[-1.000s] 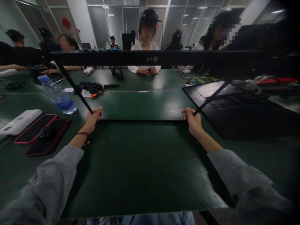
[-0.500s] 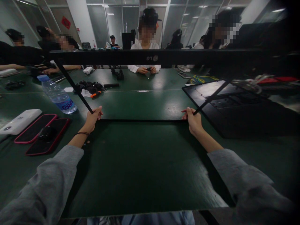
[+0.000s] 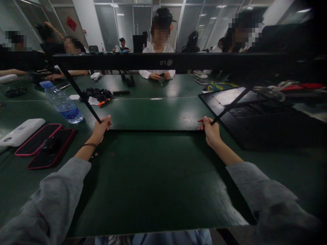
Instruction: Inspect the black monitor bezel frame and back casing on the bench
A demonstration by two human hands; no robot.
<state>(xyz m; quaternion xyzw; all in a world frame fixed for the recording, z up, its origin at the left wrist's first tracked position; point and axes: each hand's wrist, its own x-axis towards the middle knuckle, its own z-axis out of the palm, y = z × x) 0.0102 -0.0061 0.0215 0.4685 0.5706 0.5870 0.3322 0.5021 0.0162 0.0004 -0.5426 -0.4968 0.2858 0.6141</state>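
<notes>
Between my hands is a black rectangular monitor bezel (image 3: 122,62), an open frame tilted up with its far bar raised. The LG logo on that bar appears upside down. My left hand (image 3: 100,130) is closed around the near left corner, and my right hand (image 3: 211,132) grips the near right corner. The thin near bar runs between them, low over or on the green table (image 3: 158,180); contact is hard to judge. To the right lies a black monitor panel (image 3: 270,126), partly behind the bezel's right side bar.
Left of my left hand are a water bottle (image 3: 62,103), a white power bank (image 3: 22,132) and two red-edged phones or trays (image 3: 38,140) with a black mouse-like object (image 3: 50,144). Black gear (image 3: 98,95) lies farther back. A person (image 3: 158,61) sits opposite.
The bezel's far bar has risen very slightly, its left end most. Both my hands have kept their places and their hold.
</notes>
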